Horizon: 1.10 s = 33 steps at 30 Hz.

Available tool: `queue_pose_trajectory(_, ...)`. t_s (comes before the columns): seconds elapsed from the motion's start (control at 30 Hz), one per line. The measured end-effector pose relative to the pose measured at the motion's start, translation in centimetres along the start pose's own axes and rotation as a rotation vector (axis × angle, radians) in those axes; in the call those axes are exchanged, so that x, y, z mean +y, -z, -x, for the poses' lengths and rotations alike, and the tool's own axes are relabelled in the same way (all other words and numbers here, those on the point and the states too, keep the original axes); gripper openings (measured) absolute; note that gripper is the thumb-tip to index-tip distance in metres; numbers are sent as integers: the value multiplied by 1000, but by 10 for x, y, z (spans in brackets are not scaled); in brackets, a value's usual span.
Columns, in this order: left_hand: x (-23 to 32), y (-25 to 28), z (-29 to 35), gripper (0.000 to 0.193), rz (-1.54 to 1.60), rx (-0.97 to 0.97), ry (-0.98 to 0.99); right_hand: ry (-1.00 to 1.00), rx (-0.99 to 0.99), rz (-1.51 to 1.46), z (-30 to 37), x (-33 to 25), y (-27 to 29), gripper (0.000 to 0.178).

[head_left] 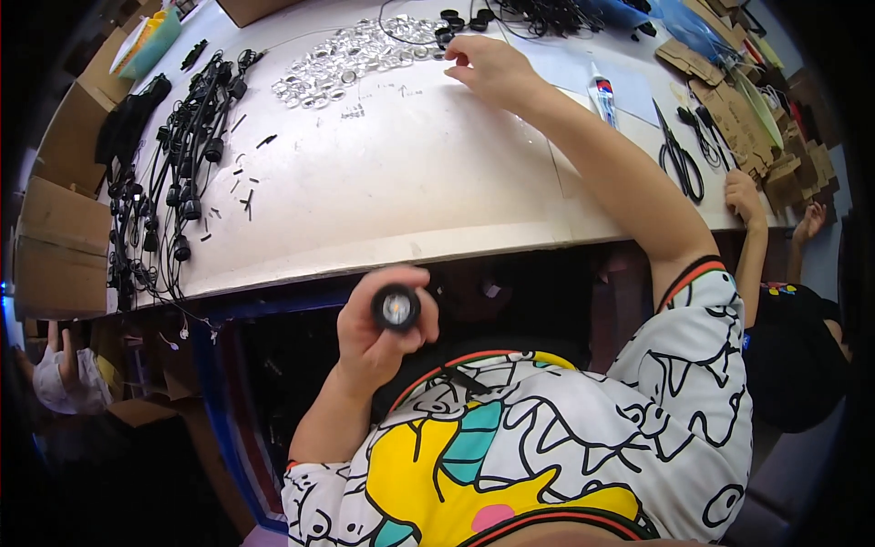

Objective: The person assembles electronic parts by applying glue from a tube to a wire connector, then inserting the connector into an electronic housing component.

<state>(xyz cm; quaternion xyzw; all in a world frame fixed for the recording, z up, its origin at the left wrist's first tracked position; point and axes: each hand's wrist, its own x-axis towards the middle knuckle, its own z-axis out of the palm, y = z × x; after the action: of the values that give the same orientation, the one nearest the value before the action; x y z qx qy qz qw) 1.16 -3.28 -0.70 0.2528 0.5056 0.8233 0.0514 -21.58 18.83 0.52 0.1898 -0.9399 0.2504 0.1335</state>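
Gripping a short black cylindrical housing with a pale round lens in its end point(396, 307), the left hand point(378, 333) keeps it close to the body, below the near edge of the white counter point(392, 182), the lens end turned up toward the face, probably so it can be looked over. Its fingers point(424, 321) are curled tight around the barrel, fully wrapped, with the elbow bent and the forearm rising from the lower edge of the view. The right hand point(488, 68) stretches far across the counter with the arm nearly straight, its fingers loosely spread and bent down; whether they pinch anything cannot be told. It rests at the edge of a heap of small clear round plastic lenses point(351, 56), spread within reach at the far side. A few black rings point(460, 20) lie just beyond. To the left lies a tangle of black wired sockets point(178, 173), and to the right black-handled scissors point(679, 155) and a glue tube point(602, 98). Another person's hand point(743, 196) rests at the counter's right edge.
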Motion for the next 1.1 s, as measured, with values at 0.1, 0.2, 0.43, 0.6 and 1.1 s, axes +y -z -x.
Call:
queue_pose_trajectory(0.1,7,11,8,44,102,-9,-29,-70,19,195,-29,-9,-20,31)
queue_pose_trajectory(0.2,6,18,13,47,55,80,27,-43,88,339,-43,-7,-37,29)
queue_pose_trajectory(0.43,-16,27,11,60,84,109,12,-33,-65,322,-23,-18,-16,19)
queue_pose_trajectory(0.6,-27,29,2,42,-44,27,66,-369,-444,-494,26,-21,5,20)
queue_pose_trajectory(1.1,-33,9,-11,24,-56,65,224,-33,-241,-358,70,-51,22,20)
